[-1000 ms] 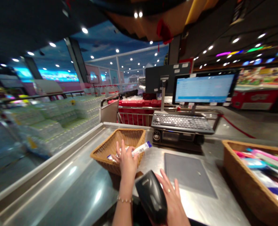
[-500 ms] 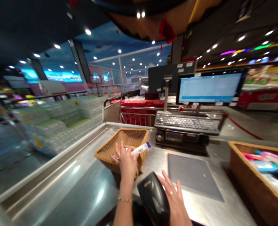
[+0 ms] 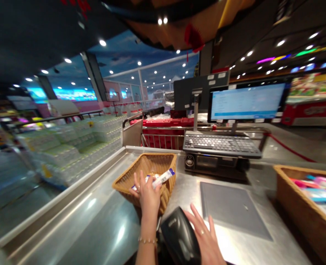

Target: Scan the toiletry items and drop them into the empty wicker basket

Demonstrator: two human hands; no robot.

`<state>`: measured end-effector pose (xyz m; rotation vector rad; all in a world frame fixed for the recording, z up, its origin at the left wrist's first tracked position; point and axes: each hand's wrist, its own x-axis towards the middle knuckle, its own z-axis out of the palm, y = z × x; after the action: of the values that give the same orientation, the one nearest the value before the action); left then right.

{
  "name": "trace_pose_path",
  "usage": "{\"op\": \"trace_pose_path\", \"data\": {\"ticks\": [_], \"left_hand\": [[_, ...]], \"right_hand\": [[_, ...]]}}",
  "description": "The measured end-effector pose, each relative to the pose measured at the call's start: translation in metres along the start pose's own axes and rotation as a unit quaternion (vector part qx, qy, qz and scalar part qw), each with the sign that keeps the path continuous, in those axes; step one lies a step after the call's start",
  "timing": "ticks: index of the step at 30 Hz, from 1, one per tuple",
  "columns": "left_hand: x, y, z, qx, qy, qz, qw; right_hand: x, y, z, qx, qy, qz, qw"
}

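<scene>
- While one packet [image 3: 163,178] hangs over the left basket [image 3: 167,159], left hand [image 3: 148,197]: grasping it, not yet released.
- More packets [image 3: 147,178], by that hand: held or already basketed, cannot tell.
- Right hand [image 3: 206,235]: fingers extended beside scanner [image 3: 181,237]; grip cannot be told.
- Right basket [image 3: 295,204], tabletop [image 3: 96,221]: goods [image 3: 321,194] inside.

On the shiny metal counter [image 3: 94,228], a wicker basket [image 3: 167,189] is set left of a flat grey mat [image 3: 231,208]; a larger basket [image 3: 298,202] is placed to the mat's right, and a black keyboard stand [image 3: 207,162] is positioned behind.
</scene>
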<state>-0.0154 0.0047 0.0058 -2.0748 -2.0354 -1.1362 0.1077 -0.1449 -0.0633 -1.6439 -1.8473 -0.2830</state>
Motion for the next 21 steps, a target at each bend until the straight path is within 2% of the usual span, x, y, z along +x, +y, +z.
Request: {"op": "trace_pose_path", "data": {"ticks": [14, 21], "left_hand": [[-0.001, -0.002, 0.002, 0.002, 0.02, 0.007, 1.0], [0.003, -0.001, -0.001, 0.015, 0.024, 0.002, 1.0]], "right_hand": [[0.003, -0.005, -0.008, 0.016, 0.003, 0.011, 1.0], [0.003, -0.004, -0.013, 0.007, -0.015, -0.001, 1.0]]}}
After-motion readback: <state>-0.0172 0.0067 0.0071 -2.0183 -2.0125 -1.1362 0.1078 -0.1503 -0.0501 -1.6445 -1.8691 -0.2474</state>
